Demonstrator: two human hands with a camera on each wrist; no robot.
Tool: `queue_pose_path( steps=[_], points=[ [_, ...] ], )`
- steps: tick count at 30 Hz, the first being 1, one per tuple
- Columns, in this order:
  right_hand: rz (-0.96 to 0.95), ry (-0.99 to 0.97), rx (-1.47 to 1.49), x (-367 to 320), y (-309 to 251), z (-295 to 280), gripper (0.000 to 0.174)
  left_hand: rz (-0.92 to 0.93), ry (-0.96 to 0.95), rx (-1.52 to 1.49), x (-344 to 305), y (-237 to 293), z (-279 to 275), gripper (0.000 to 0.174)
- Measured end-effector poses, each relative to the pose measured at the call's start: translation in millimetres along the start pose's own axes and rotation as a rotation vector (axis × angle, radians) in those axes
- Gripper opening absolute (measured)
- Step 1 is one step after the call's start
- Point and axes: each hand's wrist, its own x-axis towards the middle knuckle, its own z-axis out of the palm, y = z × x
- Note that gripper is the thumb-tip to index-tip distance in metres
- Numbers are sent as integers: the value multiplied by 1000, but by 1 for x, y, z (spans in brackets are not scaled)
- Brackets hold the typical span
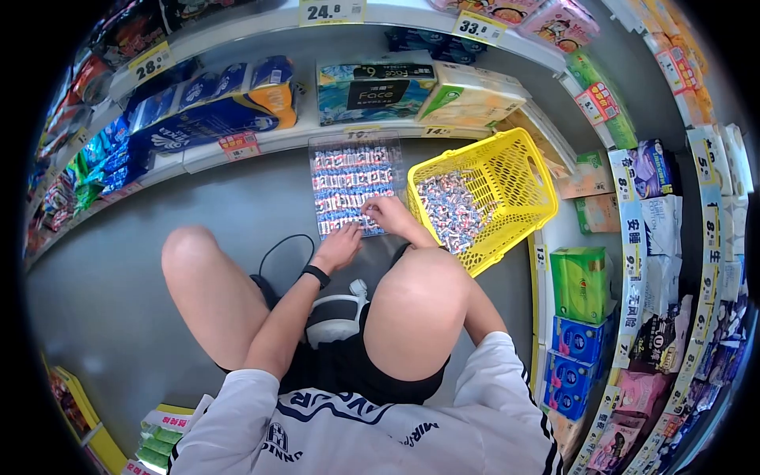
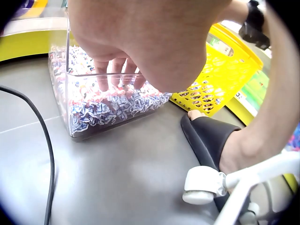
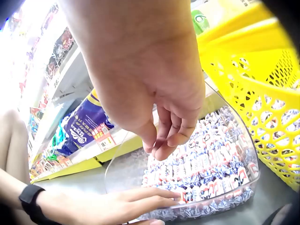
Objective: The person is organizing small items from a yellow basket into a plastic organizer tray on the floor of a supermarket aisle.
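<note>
Closest in, my white shirt (image 1: 356,435) fills the bottom of the head view, black shorts (image 1: 404,368) just past it. Two bare knees now, right one (image 1: 419,285) and left one (image 1: 194,249), wide apart, with a white caster (image 2: 199,183) low between my legs. And here are the hands! My left hand (image 1: 340,244), black band at the wrist, has its fingers stretched out and reaching inside the near wall of the clear bin (image 2: 72,105), tips on the wrapped sweets (image 1: 352,180), gripping nothing. My right hand (image 1: 388,215) hangs over those sweets, fingers bent in, thumb close to the fingertips; whether one is caught between them, I can't tell. The sweets sit in the bin in neat rows, white, blue and red. Just right of it, the yellow basket (image 1: 514,182) stands tilted, loose sweets (image 1: 455,214) heaped at its near end. Beyond, the shelf: blue packs (image 1: 190,119) on the left, a "Face" box (image 1: 376,95) behind the bin, and up top a 24.8 price tag (image 1: 332,12).
</note>
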Motion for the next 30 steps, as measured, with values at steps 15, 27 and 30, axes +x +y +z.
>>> queue_pose_path(
  steps=[15, 27, 30],
  points=[
    [113, 335, 47, -79, -37, -123, 15, 234, 422, -112, 77, 85, -123, 12],
    [369, 223, -392, -103, 81, -161, 24, 468, 101, -2, 166, 145, -116, 11],
    [432, 94, -378, -95, 113, -168, 32, 437, -20, 20, 199, 154, -104, 13]
  ],
)
